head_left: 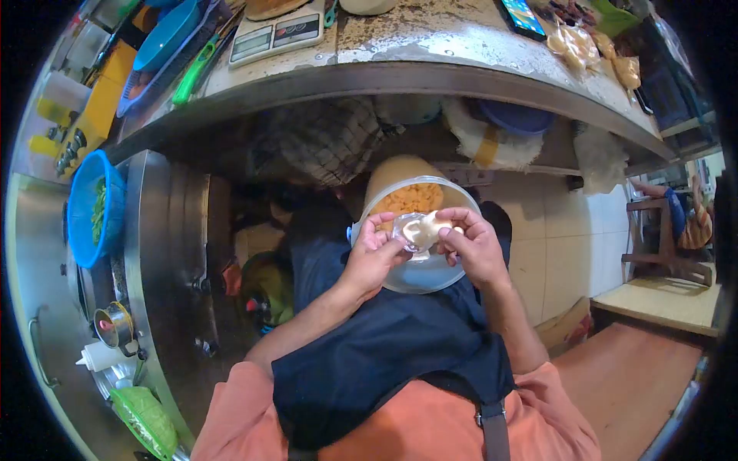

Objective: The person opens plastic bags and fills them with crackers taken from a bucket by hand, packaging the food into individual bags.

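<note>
My left hand [372, 257] pinches the left side of a small clear plastic bag [416, 233] between thumb and fingers. My right hand [473, 247] is closed on its other side, where a whitish, creamy-looking part shows. Whether that whitish part is inside the plastic or a separate piece, I cannot tell. Both hands are above the mouth of a translucent plastic bucket [427, 283], which leans in my lap. Orange pieces of food [415, 198] lie inside the bucket; my fingers hide part of them.
Ahead is a worktop [430, 38] with a kitchen scale [278, 34], a green-handled tool [195, 73], a phone [523, 17] and filled plastic bags [575, 48]. To the left, a blue basin [81, 207] holds green vegetables. A wooden stool [652, 234] stands right, near another person's arm.
</note>
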`<move>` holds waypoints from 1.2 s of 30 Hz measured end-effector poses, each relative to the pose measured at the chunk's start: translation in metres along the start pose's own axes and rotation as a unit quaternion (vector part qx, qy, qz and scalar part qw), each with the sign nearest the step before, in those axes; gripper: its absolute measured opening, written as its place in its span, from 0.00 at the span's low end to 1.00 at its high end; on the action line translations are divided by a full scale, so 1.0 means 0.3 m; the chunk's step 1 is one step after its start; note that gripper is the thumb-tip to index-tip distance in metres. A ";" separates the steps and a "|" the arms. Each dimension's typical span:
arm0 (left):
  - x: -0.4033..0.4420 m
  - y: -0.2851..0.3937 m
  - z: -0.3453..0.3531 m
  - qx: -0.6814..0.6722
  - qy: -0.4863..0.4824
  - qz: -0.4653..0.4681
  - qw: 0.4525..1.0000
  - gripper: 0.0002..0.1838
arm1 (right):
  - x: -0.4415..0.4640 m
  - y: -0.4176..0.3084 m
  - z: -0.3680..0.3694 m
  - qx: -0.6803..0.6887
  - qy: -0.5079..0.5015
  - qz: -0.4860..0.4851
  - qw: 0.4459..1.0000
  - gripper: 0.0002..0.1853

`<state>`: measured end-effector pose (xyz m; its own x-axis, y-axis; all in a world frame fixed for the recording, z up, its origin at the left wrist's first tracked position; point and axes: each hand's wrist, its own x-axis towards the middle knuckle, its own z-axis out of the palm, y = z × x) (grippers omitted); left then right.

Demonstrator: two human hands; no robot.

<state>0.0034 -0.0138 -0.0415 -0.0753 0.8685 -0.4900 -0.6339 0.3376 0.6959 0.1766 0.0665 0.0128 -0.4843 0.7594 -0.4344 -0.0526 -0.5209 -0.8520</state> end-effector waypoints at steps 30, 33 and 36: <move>-0.064 -0.026 -0.061 0.101 0.014 0.004 0.995 0.26 | 0.153 0.071 -0.060 -0.581 0.038 -0.079 0.809 0.21; -0.075 -0.025 -0.074 0.132 0.021 0.018 0.991 0.20 | 0.322 0.178 -0.057 -0.663 0.001 0.032 0.748 0.27; -0.088 -0.025 -0.095 0.192 0.036 0.044 0.980 0.13 | 0.514 0.313 -0.083 -0.655 -0.002 -0.004 0.756 0.35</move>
<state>-0.0116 -0.0497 -0.0487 -0.1789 0.8772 -0.4455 -0.2879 0.3863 0.8763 0.1189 0.1443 -0.1415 -0.4909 0.7585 -0.4285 0.8528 0.3179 -0.4143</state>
